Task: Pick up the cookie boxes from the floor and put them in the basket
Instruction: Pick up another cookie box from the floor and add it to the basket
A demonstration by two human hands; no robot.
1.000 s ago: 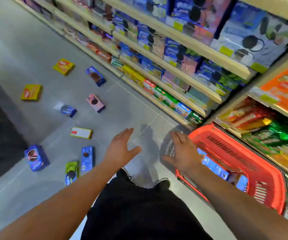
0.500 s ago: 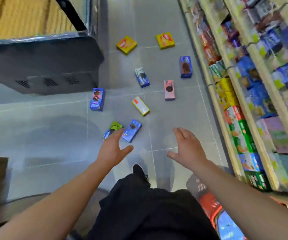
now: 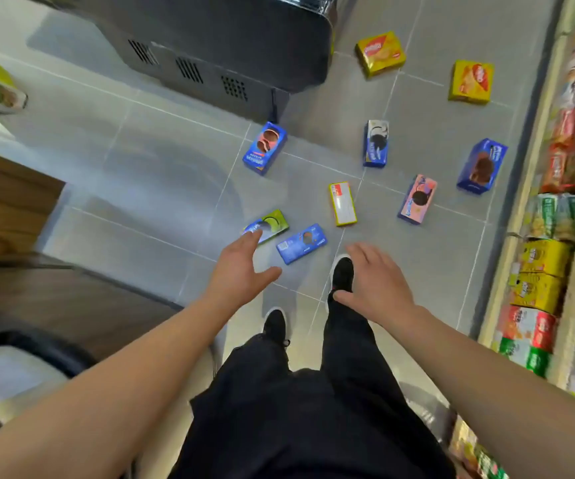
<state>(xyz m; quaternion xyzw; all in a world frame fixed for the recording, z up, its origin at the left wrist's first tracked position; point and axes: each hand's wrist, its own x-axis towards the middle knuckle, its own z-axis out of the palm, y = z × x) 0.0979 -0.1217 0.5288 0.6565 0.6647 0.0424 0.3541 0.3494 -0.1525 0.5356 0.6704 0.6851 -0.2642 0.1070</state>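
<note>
My left hand (image 3: 239, 271) and right hand (image 3: 377, 283), fingers spread, empty, over blue cookie box (image 3: 301, 243) on floor: light, stiff, crushable card; grip long edges.

A grey tiled floor (image 3: 147, 160) with pale grout lines fills the middle of the view. At the top stands a dark grey cabinet (image 3: 230, 39) with three small vent grilles low on its front. Along the right edge runs a store shelf (image 3: 534, 174) with light wooden edges, packed with goods: red packets (image 3: 571, 164) higher up, yellow cartons (image 3: 538, 274) further down, and red and green packs (image 3: 524, 337) beneath those. On the left is a wooden panel (image 3: 6, 198), and above it a blurred green and white surface. The person's legs are in black trousers (image 3: 299, 402), with black shoes (image 3: 343, 273) with white soles on the tiles.
</note>
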